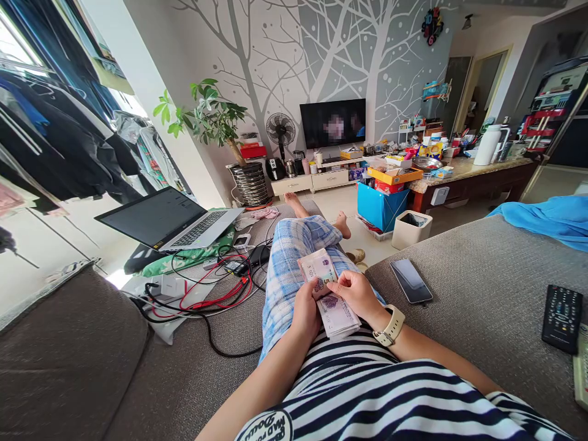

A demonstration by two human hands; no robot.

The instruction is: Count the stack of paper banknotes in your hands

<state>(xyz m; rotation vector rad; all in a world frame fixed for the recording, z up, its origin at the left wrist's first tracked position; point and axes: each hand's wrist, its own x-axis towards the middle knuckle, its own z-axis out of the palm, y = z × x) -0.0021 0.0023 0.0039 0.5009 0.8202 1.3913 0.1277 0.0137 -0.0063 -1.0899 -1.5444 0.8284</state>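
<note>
A stack of banknotes [318,264] is gripped in my left hand [306,309], its thumb lying across the notes. My right hand [361,297], with a pale watch [390,326] on the wrist, pinches the edge of a note beside the left thumb. Below the fingers, more banknotes [340,316] lie fanned against my striped shirt [395,392]. Both hands are over my lap, above blue-and-white checked trousers [287,263]. How many notes each hand grips is not visible.
On the grey sofa, a phone [411,281] and a black remote control [563,317] lie to my right. To my left are an open laptop [160,220] and tangled cables [229,288]. A waste bin [411,229] stands on the floor beyond the sofa.
</note>
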